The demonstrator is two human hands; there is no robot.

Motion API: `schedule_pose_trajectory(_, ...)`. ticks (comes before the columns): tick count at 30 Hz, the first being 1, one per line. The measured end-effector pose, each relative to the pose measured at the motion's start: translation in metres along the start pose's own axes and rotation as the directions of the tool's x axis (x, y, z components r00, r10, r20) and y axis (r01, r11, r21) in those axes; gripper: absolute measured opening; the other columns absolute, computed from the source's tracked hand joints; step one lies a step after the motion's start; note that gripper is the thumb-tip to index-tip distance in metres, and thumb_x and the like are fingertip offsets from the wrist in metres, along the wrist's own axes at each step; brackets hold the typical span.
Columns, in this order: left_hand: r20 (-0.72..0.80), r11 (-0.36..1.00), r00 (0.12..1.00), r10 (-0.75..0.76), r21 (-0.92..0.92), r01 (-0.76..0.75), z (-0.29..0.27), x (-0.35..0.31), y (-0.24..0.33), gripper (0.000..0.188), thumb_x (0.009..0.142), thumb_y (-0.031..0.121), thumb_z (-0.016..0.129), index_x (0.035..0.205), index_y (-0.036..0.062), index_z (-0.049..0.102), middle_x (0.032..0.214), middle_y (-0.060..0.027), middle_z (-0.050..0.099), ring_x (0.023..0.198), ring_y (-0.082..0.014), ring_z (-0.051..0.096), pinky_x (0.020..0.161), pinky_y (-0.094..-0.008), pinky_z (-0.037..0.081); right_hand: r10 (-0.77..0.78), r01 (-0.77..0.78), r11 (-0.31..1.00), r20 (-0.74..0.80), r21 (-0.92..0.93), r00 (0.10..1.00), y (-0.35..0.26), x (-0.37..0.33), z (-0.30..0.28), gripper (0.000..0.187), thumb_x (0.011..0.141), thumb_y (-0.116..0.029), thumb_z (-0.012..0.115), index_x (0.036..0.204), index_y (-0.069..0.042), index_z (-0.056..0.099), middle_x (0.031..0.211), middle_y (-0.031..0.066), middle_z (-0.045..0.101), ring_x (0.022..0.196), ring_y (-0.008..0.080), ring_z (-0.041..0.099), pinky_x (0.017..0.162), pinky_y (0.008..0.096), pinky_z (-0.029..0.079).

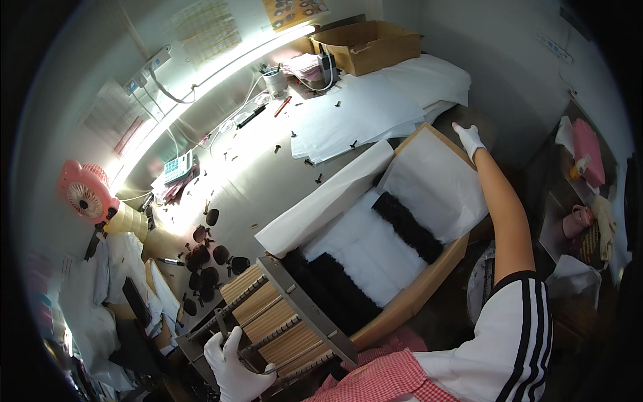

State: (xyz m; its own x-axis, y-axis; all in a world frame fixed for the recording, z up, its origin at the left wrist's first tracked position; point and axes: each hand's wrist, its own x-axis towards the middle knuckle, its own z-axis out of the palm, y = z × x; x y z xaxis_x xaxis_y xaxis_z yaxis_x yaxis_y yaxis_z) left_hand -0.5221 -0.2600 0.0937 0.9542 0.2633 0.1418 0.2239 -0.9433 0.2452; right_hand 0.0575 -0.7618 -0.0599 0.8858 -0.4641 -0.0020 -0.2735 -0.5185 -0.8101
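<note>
My left hand (238,365), in a white glove, is closed on the near left end of a metal rack (288,288). Ridged bars cross the rack, with tan slat-like material showing between them. It is beside the left end of a long cardboard box (429,285). White paper (442,181) lines the box, over white fluffy padding (368,254) and black, fuzzy-looking strips (405,224). My right arm stretches to the box's far right corner. There my gloved right hand (471,139) is at the rim, thumb and a finger apart; its other fingers are hidden.
Loose dark round pieces (207,275) and small screw-like bits (319,179) lie scattered on the metal table (261,194). White sheets (362,114) and an open carton (368,50) are at the back. A pink fan (87,194) and a calculator (178,166) stand at left.
</note>
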Motion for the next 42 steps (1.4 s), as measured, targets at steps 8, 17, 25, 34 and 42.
schedule_pose_trajectory(8,-0.112,0.986,0.990,0.081,-0.133,-0.096,0.010,0.007,-0.013,0.123,0.053,0.033,0.085,0.153,0.0001,0.021,0.117,-0.0197,0.049,0.108,-0.0359,0.047,0.098,-0.0500,0.034,-0.831,0.910,0.348,0.523,0.225,0.189,-0.175,-0.213,0.004,0.045,0.075,-0.009,0.079,0.118,-0.005,0.065,0.120,0.0149,0.065,0.116,0.0327,0.058,0.102,0.0379,0.046)
schedule_pose_trajectory(17,-0.086,0.624,0.993,0.081,-0.772,-0.118,-0.041,-0.034,-0.085,0.130,0.065,0.030,0.082,0.159,0.0096,-0.006,0.146,-0.0261,0.036,0.126,-0.0374,0.045,0.114,-0.0462,0.031,-0.622,0.447,-0.554,0.007,0.702,-0.783,-0.332,-0.533,-0.002,0.083,0.052,-0.046,0.089,0.123,-0.015,0.057,0.110,0.0125,0.054,0.106,0.0331,0.054,0.091,0.0435,0.042)
schedule_pose_trajectory(25,-0.581,0.614,0.713,-0.393,-0.743,-0.267,-0.095,-0.182,-0.176,0.069,0.086,0.009,0.065,0.148,0.0011,0.034,0.132,-0.0144,0.053,0.123,-0.0249,0.052,0.110,-0.0402,0.039,-0.662,0.571,-0.655,-0.011,0.495,-0.750,-0.463,-0.690,-0.029,0.090,0.038,-0.048,0.095,0.111,-0.007,0.061,0.101,0.0118,0.062,0.094,0.0317,0.060,0.086,0.0396,0.047)
schedule_pose_trajectory(34,0.075,-0.033,0.831,-0.551,-0.997,0.068,0.035,-0.323,-0.174,0.047,0.093,0.003,0.060,0.138,0.0012,0.046,0.121,-0.0087,0.059,0.112,-0.0164,0.058,0.100,-0.0322,0.048,-0.770,0.892,-0.446,-0.472,-0.081,-0.428,-0.631,-0.817,-0.017,0.076,0.062,-0.060,0.084,0.110,-0.005,0.064,0.096,0.0141,0.065,0.090,0.0330,0.065,0.082,0.0441,0.052)
schedule_pose_trajectory(42,0.006,-0.066,0.689,-0.725,-0.996,-0.060,0.156,-0.390,-0.139,0.038,0.090,0.007,0.062,0.127,0.0008,0.056,0.112,-0.0091,0.064,0.103,-0.0178,0.062,0.095,-0.0339,0.050,-0.787,0.950,-0.190,-0.541,-0.246,-0.297,-0.760,-0.856,0.016,0.071,0.068,-0.066,0.077,0.110,-0.010,0.064,0.101,0.0165,0.068,0.094,0.0350,0.067,0.077,0.0459,0.054)
